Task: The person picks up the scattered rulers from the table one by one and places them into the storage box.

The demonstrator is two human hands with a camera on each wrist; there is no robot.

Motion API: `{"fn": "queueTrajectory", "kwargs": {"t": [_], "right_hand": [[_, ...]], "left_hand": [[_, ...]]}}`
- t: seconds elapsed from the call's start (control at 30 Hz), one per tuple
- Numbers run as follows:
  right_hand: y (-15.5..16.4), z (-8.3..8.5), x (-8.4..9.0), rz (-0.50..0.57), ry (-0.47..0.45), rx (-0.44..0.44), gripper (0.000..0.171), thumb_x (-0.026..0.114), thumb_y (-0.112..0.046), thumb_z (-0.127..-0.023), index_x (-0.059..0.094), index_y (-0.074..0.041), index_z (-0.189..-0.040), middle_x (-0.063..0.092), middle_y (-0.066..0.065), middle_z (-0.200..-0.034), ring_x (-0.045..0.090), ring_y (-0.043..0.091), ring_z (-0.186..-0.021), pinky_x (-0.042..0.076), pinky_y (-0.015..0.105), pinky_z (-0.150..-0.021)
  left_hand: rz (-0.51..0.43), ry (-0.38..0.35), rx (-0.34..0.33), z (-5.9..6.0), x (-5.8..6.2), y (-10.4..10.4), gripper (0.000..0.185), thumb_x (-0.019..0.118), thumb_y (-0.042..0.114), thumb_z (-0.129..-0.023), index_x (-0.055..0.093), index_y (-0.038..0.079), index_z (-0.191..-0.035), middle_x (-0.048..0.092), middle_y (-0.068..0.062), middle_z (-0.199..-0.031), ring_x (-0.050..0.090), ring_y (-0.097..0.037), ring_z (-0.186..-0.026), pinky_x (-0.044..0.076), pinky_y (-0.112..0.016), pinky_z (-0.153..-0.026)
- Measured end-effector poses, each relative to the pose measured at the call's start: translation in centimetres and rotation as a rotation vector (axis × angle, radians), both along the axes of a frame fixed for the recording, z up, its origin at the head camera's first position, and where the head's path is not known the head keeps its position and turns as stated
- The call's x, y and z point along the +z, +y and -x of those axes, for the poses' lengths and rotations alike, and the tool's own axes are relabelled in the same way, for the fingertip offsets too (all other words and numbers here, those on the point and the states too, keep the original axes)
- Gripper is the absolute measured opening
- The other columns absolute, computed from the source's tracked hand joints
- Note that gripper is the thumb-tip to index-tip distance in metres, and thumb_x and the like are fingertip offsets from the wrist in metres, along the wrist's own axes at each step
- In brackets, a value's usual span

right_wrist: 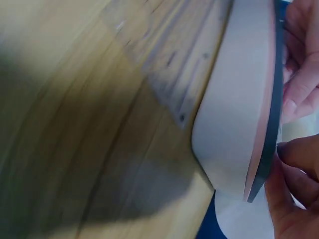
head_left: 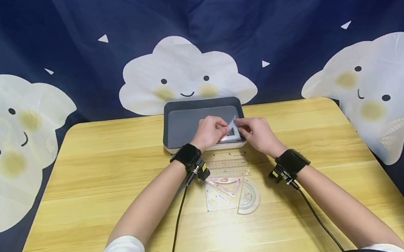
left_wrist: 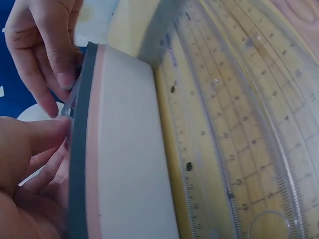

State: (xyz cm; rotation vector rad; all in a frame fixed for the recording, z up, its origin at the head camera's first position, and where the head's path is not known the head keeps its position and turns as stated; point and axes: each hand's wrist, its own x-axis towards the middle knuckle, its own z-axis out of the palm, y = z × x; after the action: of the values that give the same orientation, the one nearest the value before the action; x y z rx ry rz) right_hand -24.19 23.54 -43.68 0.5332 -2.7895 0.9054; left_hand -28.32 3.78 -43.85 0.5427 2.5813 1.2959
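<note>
In the head view a clear triangular set square (head_left: 236, 135) is tilted up at the front right corner of a dark grey tray (head_left: 177, 121). My left hand (head_left: 209, 132) pinches its left side between thumb and fingers, over the tray. From the right, my right hand (head_left: 260, 133) pinches its other side at the tray's right edge. Both wrist views show the fingers of the left hand (left_wrist: 30, 169) and right hand (right_wrist: 299, 184) close together behind the tray's rim, which hides most of the set square.
Several clear straight rulers (head_left: 228, 164) lie just in front of the tray. Nearer are a pink-tinted set square (head_left: 226, 181), another clear set square (head_left: 217, 200) and a clear protractor (head_left: 249, 197), partly overlapping. A cable (head_left: 177, 231) runs from the left wrist across the wooden table (head_left: 88, 183).
</note>
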Motion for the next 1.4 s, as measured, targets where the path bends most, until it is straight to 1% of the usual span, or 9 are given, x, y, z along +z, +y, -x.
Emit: {"fn": "queueTrajectory", "kwargs": {"t": [0.13, 0.23, 0.33, 0.43, 0.63, 0.77, 0.93, 1.17, 1.4], "right_hand": [[0.3, -0.1, -0.5, -0.131, 0.084, 0.016, 0.032, 0.064, -0.001, -0.098, 0.071, 0.004, -0.130, 0.077, 0.021, -0.106, 0.061, 0.039, -0.092, 0.047, 0.050, -0.081], [0.4, -0.1, -0.8, -0.190, 0.078, 0.017, 0.035, 0.060, -0.003, -0.100, 0.069, 0.000, -0.134, 0.076, 0.019, -0.118, 0.059, 0.042, -0.113, 0.040, 0.057, -0.093], [0.4, -0.3, -1.0, -0.235, 0.056, 0.013, 0.037, 0.056, -0.004, -0.102, 0.068, -0.003, -0.137, 0.073, 0.015, -0.127, 0.050, 0.044, -0.135, 0.030, 0.065, -0.105], [0.5, -0.5, -1.2, -0.255, 0.030, 0.015, 0.038, 0.053, -0.005, -0.103, 0.066, -0.002, -0.139, 0.070, 0.016, -0.135, 0.041, 0.047, -0.145, 0.021, 0.070, -0.113], [0.8, -0.7, -1.6, -0.228, -0.025, 0.036, 0.042, 0.045, -0.009, -0.107, 0.059, 0.003, -0.144, 0.058, 0.019, -0.150, 0.029, 0.049, -0.152, 0.011, 0.075, -0.116], [0.9, -1.0, -2.1, -0.208, -0.055, 0.084, 0.048, 0.034, -0.016, -0.109, 0.058, 0.001, -0.147, 0.056, 0.017, -0.153, 0.019, 0.046, -0.157, -0.001, 0.076, -0.116], [0.8, -1.2, -3.0, -0.286, -0.038, 0.126, 0.055, 0.024, -0.026, -0.111, 0.063, -0.002, -0.143, 0.057, 0.013, -0.153, 0.010, 0.043, -0.160, -0.010, 0.076, -0.116], [0.5, -1.3, -2.8, -0.340, -0.026, 0.111, 0.055, 0.025, -0.027, -0.112, 0.066, -0.003, -0.139, 0.058, 0.011, -0.152, 0.010, 0.043, -0.160, -0.012, 0.075, -0.116], [0.1, -1.5, -2.6, -0.379, -0.039, 0.089, 0.053, 0.027, -0.026, -0.112, 0.065, -0.003, -0.141, 0.057, 0.011, -0.153, 0.011, 0.042, -0.160, -0.012, 0.074, -0.117]], "left_hand": [[0.021, 0.018, -0.020, 0.1, -0.2, 0.3, 0.013, 0.073, 0.015, -0.099, 0.079, 0.005, -0.106, 0.079, -0.007, -0.094, 0.072, -0.017, -0.080, 0.053, -0.025, -0.074], [0.048, 0.046, -0.013, 0.1, -0.2, 0.4, 0.012, 0.073, 0.015, -0.099, 0.080, 0.006, -0.103, 0.079, -0.007, -0.093, 0.072, -0.018, -0.081, 0.053, -0.027, -0.076], [0.092, 0.074, 0.001, 0.1, -0.1, 0.6, 0.010, 0.074, 0.015, -0.098, 0.081, 0.007, -0.099, 0.079, -0.006, -0.092, 0.072, -0.020, -0.085, 0.053, -0.032, -0.082], [0.142, 0.082, 0.012, 0.1, -0.3, 0.9, 0.010, 0.075, 0.016, -0.098, 0.082, 0.008, -0.098, 0.079, -0.004, -0.093, 0.072, -0.022, -0.091, 0.053, -0.039, -0.089], [0.211, 0.079, 0.022, 0.2, -0.3, 1.7, 0.012, 0.075, 0.020, -0.098, 0.081, 0.010, -0.095, 0.079, -0.003, -0.099, 0.071, -0.027, -0.102, 0.050, -0.047, -0.100], [0.248, 0.090, 0.035, 0.3, -0.7, 2.0, 0.013, 0.076, 0.021, -0.097, 0.078, 0.011, -0.089, 0.077, -0.004, -0.097, 0.070, -0.027, -0.099, 0.052, -0.045, -0.097], [0.264, 0.086, 0.071, 0.4, -1.4, 2.1, 0.017, 0.077, 0.022, -0.097, 0.076, 0.011, -0.084, 0.076, -0.004, -0.093, 0.070, -0.026, -0.095, 0.053, -0.043, -0.093], [0.265, 0.071, 0.119, 0.4, -1.2, 2.2, 0.019, 0.081, 0.025, -0.094, 0.075, 0.012, -0.081, 0.075, -0.004, -0.093, 0.070, -0.027, -0.091, 0.055, -0.041, -0.088], [0.341, 0.098, 0.206, 0.3, -1.4, 2.5, 0.040, 0.086, 0.037, -0.088, 0.063, 0.012, -0.069, 0.067, -0.003, -0.073, 0.068, -0.025, -0.076, 0.056, -0.040, -0.079]]}}
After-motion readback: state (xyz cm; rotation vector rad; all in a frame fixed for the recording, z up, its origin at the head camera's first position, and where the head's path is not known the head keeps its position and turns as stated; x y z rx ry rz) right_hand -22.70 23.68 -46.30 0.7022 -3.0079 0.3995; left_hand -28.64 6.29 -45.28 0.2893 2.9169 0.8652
